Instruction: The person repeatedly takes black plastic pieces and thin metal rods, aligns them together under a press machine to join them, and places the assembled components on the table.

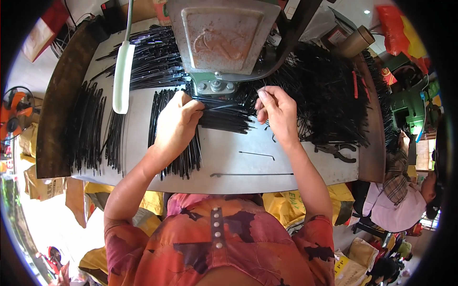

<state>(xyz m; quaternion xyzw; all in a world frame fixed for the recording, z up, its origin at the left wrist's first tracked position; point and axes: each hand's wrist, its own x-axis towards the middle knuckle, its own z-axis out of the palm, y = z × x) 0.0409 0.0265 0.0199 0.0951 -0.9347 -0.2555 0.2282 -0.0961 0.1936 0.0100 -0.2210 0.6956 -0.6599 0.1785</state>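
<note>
Well, the table: a big white top [234,183] with brown metal walls on its left and right ends.
Machine: a grey metal head [224,38] with a rusty patch hangs over the far side, above a green base [217,87] with bolts.
Right pile: a big, messy heap of thin black rods [329,95] fills the right side.
Back pile: more black rods [148,62] lie sideways behind, left of the machine.
Left bunch: black rods [88,128] lie side by side by the left wall.
Middle bunch: black rods [183,157] point toward the person, partly under the left arm.
Pale green bar: it [123,78] hangs from a metal stem, left of the hands.
Left hand: it [179,117] is curled closed at the left end of a sideways bunch of black rods [226,121]; I cannot tell if it pinches one.
Right hand: it [276,112] has bent fingers with the thumb near their tips, beside the messy heap; I cannot tell if it holds anything.
Pliers: a black pair [341,153] lies near the right wall.
Loose rods: a long one [253,174] lies near the front edge, and a short bent one [257,153] lies just behind it.
</note>
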